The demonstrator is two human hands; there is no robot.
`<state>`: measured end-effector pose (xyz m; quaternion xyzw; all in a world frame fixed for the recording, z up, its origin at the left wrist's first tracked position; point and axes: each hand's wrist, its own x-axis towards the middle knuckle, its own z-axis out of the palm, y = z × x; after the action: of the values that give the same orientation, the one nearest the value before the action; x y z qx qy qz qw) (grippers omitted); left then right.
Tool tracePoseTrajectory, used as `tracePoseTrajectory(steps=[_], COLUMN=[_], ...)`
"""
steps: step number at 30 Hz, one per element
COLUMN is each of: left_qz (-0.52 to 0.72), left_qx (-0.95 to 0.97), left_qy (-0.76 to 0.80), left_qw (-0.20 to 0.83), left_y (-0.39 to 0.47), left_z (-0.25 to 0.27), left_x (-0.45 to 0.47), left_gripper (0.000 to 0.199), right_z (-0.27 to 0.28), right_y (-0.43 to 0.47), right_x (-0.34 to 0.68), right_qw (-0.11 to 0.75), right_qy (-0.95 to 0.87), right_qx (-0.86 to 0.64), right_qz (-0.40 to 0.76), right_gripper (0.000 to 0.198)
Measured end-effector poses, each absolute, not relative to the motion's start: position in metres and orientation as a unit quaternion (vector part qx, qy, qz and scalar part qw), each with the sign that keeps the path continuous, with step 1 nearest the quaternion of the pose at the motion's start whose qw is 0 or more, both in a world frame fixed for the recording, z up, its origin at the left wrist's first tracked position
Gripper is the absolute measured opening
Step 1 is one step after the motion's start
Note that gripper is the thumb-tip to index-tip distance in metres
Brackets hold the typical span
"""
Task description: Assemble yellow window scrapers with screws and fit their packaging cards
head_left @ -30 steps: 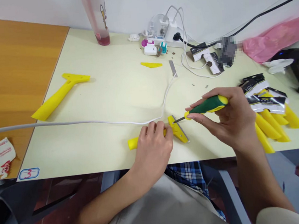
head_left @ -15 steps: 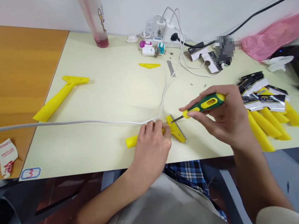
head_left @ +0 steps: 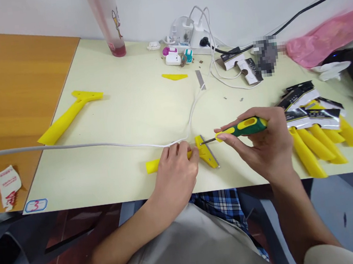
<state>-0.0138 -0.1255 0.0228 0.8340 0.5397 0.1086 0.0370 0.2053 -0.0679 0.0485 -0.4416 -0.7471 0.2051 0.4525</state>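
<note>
My left hand (head_left: 177, 167) is closed over the handle of a yellow scraper (head_left: 208, 156), pressing it to the table near the front edge. Two screws show on the scraper's head, and a metal blade edge runs along its right side. In my right hand (head_left: 268, 147) is a green and yellow screwdriver (head_left: 242, 127), gripped between thumb and fingers. The screwdriver's tip meets the upper screw on the head. Farther back lie a loose yellow cover piece (head_left: 174, 76) and a bare blade (head_left: 200, 80). Another yellow scraper body (head_left: 67, 117) rests at the left, without a cover.
Several packaged yellow scrapers (head_left: 319, 146) are piled at the right. A white cable (head_left: 111, 145) crosses the table just behind my left hand. A power strip (head_left: 197, 48), a cup with red liquid (head_left: 118, 50) and loose screws (head_left: 241, 99) lie farther back.
The screwdriver has tilted flatter, with my right hand slightly lower at its grip. Its tip stays at the upper screw. The whole view has shifted a little.
</note>
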Motion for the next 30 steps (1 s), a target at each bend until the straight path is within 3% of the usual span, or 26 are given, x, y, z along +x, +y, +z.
tracePoseTrajectory(steps=[6,13,17,23,26,30], left_qz=[0.114,0.113,0.126,0.138,0.137,0.137], left_qx=[0.832,0.834,0.834,0.834,0.835,0.835], left_qy=[0.541,0.538,0.535,0.533,0.532,0.531], left_qw=[0.045,0.041,0.038,0.033,0.029,0.041], left_y=[-0.126,-0.125,-0.125,-0.125,-0.125,-0.125], left_z=[0.024,0.022,0.021,0.02,0.02,0.021], left_x=[-0.014,-0.015,-0.016,-0.017,-0.017,-0.018], left_gripper=[0.043,0.042,0.047,0.049,0.051,0.051], right_z=[0.068,0.088,0.085,0.062,0.062,0.071], right_y=[-0.068,-0.054,-0.05,-0.043,-0.043,-0.05], right_x=[0.214,0.212,0.208,0.205,0.206,0.21], right_qw=[0.375,0.296,0.317,0.404,0.39,0.361], right_qy=[-0.774,-0.842,-0.85,-0.823,-0.821,-0.823], right_qx=[-0.407,-0.335,-0.348,-0.383,-0.397,-0.368], right_qz=[0.307,0.301,0.237,0.114,0.13,0.24], right_gripper=[0.039,0.031,0.032,0.055,0.052,0.044])
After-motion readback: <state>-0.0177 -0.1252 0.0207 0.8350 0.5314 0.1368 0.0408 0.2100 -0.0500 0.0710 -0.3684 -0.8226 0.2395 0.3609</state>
